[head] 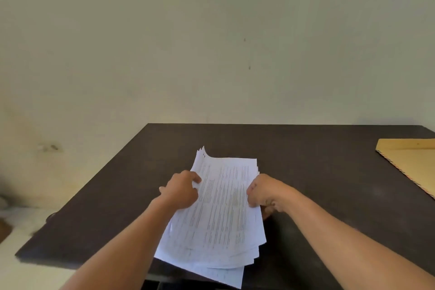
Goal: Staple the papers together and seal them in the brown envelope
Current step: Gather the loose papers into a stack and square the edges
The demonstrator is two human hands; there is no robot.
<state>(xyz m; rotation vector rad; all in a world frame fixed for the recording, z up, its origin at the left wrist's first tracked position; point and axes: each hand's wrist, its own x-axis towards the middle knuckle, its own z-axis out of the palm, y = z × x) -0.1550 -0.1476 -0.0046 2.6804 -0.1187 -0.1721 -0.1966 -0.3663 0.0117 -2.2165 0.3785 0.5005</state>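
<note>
A stack of several white printed papers (219, 209) lies on the dark table (317, 172), its near end hanging over the front edge and its sheets fanned unevenly. My left hand (182, 189) grips the stack's left edge, thumb on top. At the right edge, my right hand (264, 192) holds the stack with curled fingers. The far left corner of the papers curls up and shows a small staple mark. The brown envelope (412, 160) lies flat at the table's far right, partly cut off by the frame. No stapler is in view.
A plain pale wall (211, 42) stands right behind the table. To the left of the table is a light floor or ledge (21, 231) with blurred objects. Bare tabletop lies between the papers and the envelope.
</note>
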